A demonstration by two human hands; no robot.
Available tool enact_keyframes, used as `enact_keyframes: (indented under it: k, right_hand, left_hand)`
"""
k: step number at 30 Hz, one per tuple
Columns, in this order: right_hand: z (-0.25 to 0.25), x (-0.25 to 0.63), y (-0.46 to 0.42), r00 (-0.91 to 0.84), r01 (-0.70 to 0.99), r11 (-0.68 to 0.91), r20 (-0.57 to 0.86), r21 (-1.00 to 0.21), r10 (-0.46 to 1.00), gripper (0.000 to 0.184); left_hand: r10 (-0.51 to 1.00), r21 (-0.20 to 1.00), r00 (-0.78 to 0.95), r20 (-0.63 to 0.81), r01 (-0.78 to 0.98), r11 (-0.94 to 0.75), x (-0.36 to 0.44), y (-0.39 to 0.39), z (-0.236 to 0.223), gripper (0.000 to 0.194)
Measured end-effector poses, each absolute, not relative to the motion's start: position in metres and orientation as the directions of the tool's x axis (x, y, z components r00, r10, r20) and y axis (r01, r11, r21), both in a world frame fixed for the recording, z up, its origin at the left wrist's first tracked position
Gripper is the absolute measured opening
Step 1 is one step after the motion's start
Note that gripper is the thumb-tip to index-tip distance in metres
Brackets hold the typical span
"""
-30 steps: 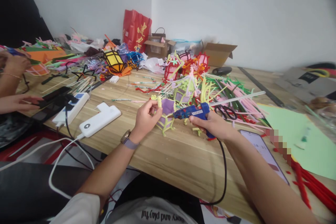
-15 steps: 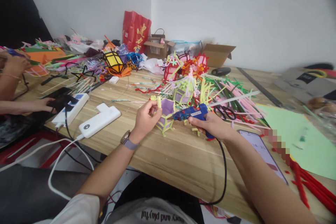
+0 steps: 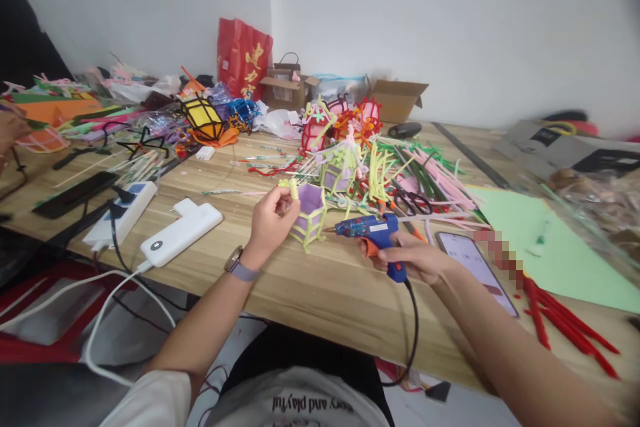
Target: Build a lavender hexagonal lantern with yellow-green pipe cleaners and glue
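Observation:
My left hand is closed in a pinch on a short yellow-green pipe cleaner piece, held up at the left side of a small lantern. That lantern has purple panels and a yellow-green pipe cleaner frame, and its top is open. Whether my fingertips also touch the lantern's edge I cannot tell. In my right hand is a blue glue gun with an orange trigger. Its nozzle points left toward the lantern, with a small gap between them. A black cord hangs from its handle.
Finished-looking lanterns and bundled pipe cleaners lie behind my hands. At left are a white power bank and a power strip. On the right are scissors, a phone and green sheets. Another person's hand shows far left.
The glue gun has drawn back to the right, its nozzle leaving the lantern's side. My left hand keeps its pinch. At far left, the other person's lower hand has left the power strip. The view has shifted slightly.

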State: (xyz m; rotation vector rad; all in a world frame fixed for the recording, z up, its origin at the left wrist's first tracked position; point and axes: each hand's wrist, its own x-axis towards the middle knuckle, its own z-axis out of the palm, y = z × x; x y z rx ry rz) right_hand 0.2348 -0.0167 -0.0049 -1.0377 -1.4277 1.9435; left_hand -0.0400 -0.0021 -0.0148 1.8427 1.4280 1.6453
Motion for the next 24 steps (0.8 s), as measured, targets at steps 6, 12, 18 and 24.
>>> enact_keyframes:
  k: [6,12,18,24]
  right_hand:
    - [-0.023,0.249,-0.046,-0.501,0.007,-0.527,-0.459,-0.850,0.734,0.044]
    - [-0.017,0.252,-0.044,-0.452,0.371,-0.401,-0.540,-0.838,0.710,0.042]
    - [0.005,0.241,-0.035,-0.357,0.918,0.225,-0.430,-0.328,0.829,0.047]
    - [0.018,0.217,-0.034,-0.287,0.938,0.341,-0.401,0.068,0.870,0.032]
  left_hand:
    - [0.805,0.784,-0.148,0.575,0.383,-0.489,-0.040,-0.003,-0.013,0.008]
    - [0.928,0.920,-0.030,0.372,0.145,-0.364,-0.038,-0.010,0.006,0.019]
    - [0.963,0.940,0.067,0.260,0.209,-0.269,-0.041,-0.010,0.020,0.014]
    - [0.961,0.881,0.101,0.258,0.383,-0.277,-0.038,-0.007,0.030,0.022]
